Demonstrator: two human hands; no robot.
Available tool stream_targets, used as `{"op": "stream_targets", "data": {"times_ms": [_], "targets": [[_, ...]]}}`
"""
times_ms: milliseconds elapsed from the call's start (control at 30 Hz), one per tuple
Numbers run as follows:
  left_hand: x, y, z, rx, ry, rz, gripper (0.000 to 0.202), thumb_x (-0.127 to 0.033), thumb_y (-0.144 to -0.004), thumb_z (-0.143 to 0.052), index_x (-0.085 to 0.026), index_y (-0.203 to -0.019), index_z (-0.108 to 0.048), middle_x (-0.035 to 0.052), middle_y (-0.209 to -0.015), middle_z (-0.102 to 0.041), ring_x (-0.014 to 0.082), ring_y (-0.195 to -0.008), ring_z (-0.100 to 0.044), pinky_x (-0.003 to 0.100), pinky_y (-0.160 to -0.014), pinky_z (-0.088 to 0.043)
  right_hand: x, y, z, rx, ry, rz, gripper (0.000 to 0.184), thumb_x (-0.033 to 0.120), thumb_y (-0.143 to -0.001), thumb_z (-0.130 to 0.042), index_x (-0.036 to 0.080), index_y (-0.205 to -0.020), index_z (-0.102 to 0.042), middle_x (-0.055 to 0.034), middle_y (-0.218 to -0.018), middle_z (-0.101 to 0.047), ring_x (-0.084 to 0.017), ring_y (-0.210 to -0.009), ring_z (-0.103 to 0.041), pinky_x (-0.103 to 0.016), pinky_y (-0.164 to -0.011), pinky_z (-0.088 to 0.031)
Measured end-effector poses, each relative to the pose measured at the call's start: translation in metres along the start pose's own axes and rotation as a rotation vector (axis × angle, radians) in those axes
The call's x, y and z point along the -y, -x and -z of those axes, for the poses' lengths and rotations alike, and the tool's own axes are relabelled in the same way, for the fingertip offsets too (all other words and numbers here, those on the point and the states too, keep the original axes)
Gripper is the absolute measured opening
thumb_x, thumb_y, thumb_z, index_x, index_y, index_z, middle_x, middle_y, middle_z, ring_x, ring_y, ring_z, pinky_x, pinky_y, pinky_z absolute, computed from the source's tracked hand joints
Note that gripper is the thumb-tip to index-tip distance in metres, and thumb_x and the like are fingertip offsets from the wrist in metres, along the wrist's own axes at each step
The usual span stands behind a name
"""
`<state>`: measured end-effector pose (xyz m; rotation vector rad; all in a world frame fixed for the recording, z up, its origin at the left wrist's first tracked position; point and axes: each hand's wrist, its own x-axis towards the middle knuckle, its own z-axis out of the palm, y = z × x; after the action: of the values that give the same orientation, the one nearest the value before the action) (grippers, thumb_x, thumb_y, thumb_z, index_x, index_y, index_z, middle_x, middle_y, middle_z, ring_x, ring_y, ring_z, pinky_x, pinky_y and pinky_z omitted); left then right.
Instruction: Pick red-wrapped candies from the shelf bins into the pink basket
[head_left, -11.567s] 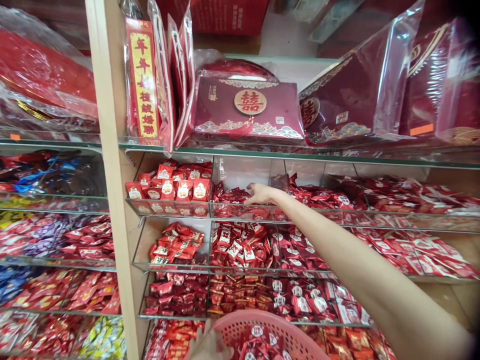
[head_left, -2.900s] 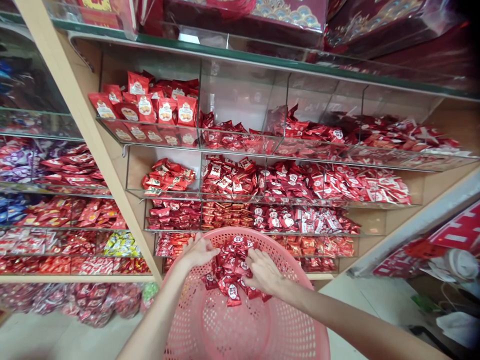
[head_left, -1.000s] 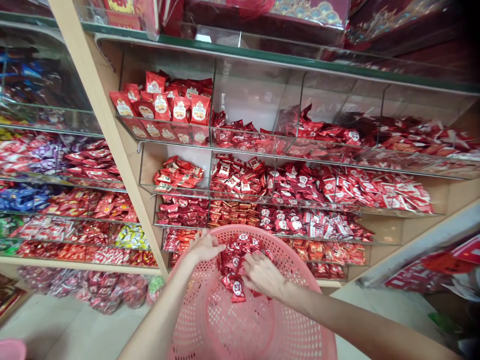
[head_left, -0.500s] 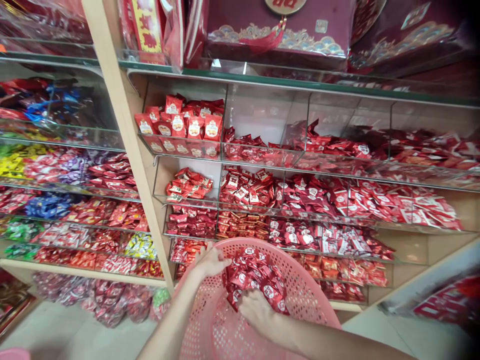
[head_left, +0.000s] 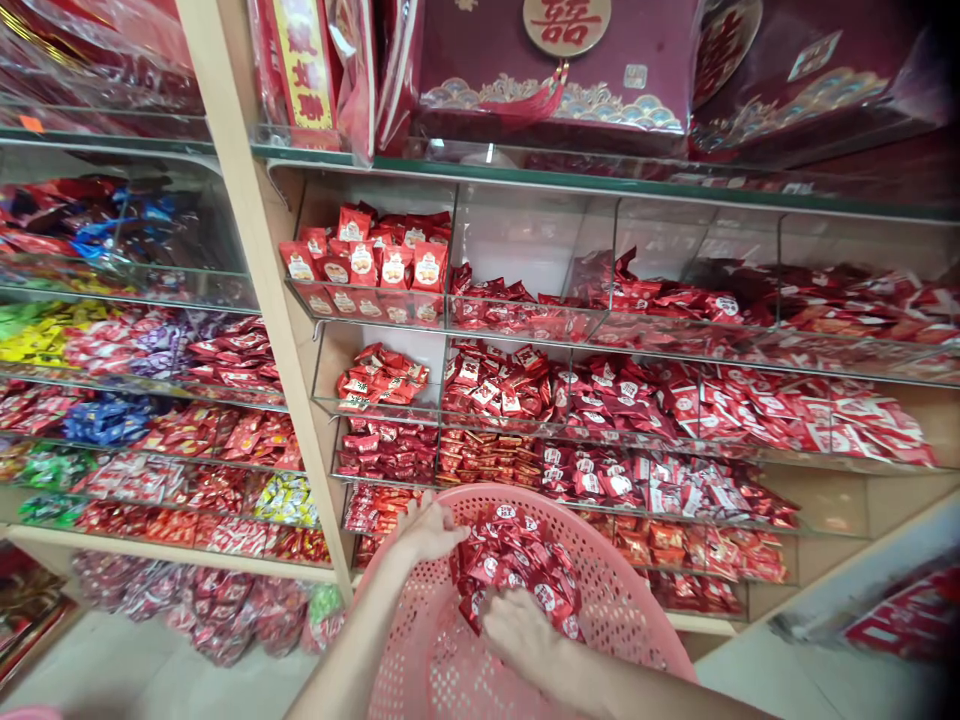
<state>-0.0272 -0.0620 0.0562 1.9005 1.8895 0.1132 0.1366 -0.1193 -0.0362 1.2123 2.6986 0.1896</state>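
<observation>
A pink perforated plastic basket (head_left: 630,625) is tilted toward me at the bottom of the view. Inside it lies a heap of small dark red candy packets (head_left: 517,570) with round white labels. My left hand (head_left: 429,530) is at the basket's far left rim, fingers curled against the edge of the heap. My right hand (head_left: 517,630) lies under the heap's near side, fingers cupped around the packets.
Clear acrylic bins (head_left: 525,315) on wooden shelving hold red wrapped sweets in several rows. A wooden upright (head_left: 259,300) divides them from bins of mixed coloured candy (head_left: 112,340) at left. Maroon gift boxes (head_left: 555,60) sit on the glass top shelf.
My right hand has slid from on top of the heap to beneath its near side, gathering packets. The view has tilted upward, showing more of the top shelf.
</observation>
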Motion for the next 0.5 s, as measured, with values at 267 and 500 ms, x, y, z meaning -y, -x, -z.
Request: {"op": "stream_targets", "data": {"times_ms": [267,500], "targets": [[0.011,0.003,0.004,-0.031,-0.011,0.019,0.044,-0.062,-0.073,-0.046,-0.024,-0.082,-0.066,0.0064,-0.132,-0.043,0.0353,-0.121,-0.040,0.050,-0.097,-0.033,-0.090,0.077,0.070,-0.402,-0.396,-0.457,0.030,0.042,-0.088,-0.039,0.020,-0.082,-0.059,-0.0087,-0.091,-0.063,-0.022,-0.086,-0.059,-0.035,-0.076,-0.045],[0.002,0.009,0.004,-0.016,-0.030,0.037,0.041,-0.059,-0.074,-0.046,-0.025,-0.085,-0.066,0.0056,-0.137,-0.040,0.0357,-0.122,-0.039,0.050,-0.097,-0.033,-0.091,0.159,-0.011,-0.467,-1.153,-0.944,0.055,0.055,-0.071,-0.052,0.021,-0.115,-0.050,-0.0131,-0.120,-0.056,-0.026,-0.104,-0.057,-0.038,-0.080,-0.050]]}}
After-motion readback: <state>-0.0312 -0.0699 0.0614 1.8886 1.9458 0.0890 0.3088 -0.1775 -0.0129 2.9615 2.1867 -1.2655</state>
